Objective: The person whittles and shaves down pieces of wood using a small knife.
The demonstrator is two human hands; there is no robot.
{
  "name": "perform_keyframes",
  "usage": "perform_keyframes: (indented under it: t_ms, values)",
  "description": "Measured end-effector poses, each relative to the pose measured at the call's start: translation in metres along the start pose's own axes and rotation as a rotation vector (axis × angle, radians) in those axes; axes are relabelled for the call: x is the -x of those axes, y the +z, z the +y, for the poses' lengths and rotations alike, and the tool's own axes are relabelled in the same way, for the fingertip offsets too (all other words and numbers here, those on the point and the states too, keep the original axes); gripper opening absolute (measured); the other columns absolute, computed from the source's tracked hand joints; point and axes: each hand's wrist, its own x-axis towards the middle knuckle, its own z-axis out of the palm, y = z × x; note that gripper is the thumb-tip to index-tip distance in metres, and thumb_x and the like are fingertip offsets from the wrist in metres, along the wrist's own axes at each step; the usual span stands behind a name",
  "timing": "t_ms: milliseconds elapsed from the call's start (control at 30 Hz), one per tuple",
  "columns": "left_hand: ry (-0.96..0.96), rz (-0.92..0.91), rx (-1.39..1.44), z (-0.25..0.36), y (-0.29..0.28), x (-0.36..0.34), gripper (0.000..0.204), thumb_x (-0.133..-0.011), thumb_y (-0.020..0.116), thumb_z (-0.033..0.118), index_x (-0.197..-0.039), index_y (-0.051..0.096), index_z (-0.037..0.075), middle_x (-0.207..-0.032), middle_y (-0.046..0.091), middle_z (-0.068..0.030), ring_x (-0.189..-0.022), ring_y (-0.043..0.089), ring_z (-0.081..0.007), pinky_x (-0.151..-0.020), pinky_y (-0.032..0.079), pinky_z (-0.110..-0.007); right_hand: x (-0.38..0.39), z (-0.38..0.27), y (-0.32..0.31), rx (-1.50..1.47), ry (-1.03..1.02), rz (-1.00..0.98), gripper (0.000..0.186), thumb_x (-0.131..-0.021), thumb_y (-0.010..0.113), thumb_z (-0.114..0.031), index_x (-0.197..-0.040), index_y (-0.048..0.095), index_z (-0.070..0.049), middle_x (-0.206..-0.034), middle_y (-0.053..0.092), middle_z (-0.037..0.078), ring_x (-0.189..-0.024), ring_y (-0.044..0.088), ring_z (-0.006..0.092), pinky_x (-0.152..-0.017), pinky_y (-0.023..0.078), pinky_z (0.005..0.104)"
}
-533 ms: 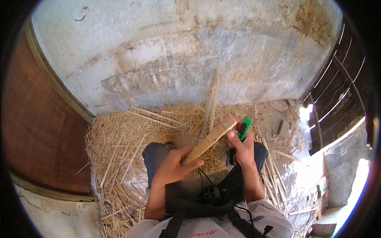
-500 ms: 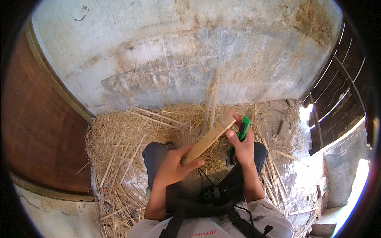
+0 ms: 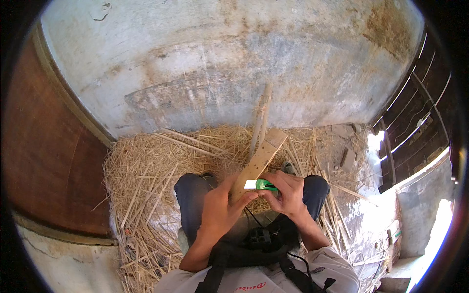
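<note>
My left hand [image 3: 221,209] grips the near end of a flat pale wooden slat [image 3: 261,157], which slants up and away to the right over my knees. In my right hand [image 3: 288,194] is a small green knife [image 3: 264,184], its bright blade pointing left against the slat close to my left fingers. Both hands meet above my lap, between my dark trouser legs.
Straw [image 3: 151,171] covers the ground ahead and to both sides. Thin sticks [image 3: 261,117] lean on the stained grey wall [image 3: 234,63]. A brown wooden panel [image 3: 44,146] stands at the left, a dark slatted gate [image 3: 415,122] at the right. A black harness [image 3: 259,244] hangs on my chest.
My right hand has come down from the slat's far end to its near end, beside my left hand. The slat now stands steeper.
</note>
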Motion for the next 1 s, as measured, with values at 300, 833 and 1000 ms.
perform_keyframes:
  t_ms: [300, 833, 1000]
  values:
    - [0.007, 0.014, -0.157, -0.004, 0.002, 0.007, 0.045, -0.107, 0.069, 0.036, -0.122, 0.065, -0.005, -0.082, 0.071, -0.0229, -0.076, 0.075, -0.0363, -0.068, 0.054, -0.044, -0.015, -0.004, -0.010, 0.017, 0.190, 0.180, 0.033, -0.082, 0.090, -0.022, -0.109, 0.080, -0.007, -0.082, 0.076, 0.011, -0.069, 0.074, 0.0284, -0.062, 0.056, 0.0358]
    - [-0.134, -0.042, 0.006, -0.014, 0.015, 0.017, 0.038, -0.107, 0.067, 0.036, -0.114, 0.063, -0.002, -0.076, 0.068, -0.0209, -0.071, 0.071, -0.0386, -0.062, 0.051, -0.047, -0.020, 0.012, -0.009, 0.119, 0.158, 0.283, 0.029, -0.081, 0.090, -0.022, -0.106, 0.081, -0.008, -0.085, 0.077, 0.011, -0.070, 0.075, 0.0289, -0.063, 0.057, 0.0366]
    - [-0.058, 0.077, -0.046, -0.016, 0.017, 0.019, 0.032, -0.107, 0.069, 0.030, -0.112, 0.065, -0.002, -0.073, 0.066, -0.0119, -0.062, 0.065, -0.0193, -0.058, 0.048, -0.037, -0.021, 0.007, -0.006, 0.130, 0.202, 0.260, 0.028, -0.083, 0.090, -0.022, -0.105, 0.081, -0.007, -0.085, 0.078, 0.012, -0.071, 0.075, 0.0296, -0.064, 0.057, 0.0365]
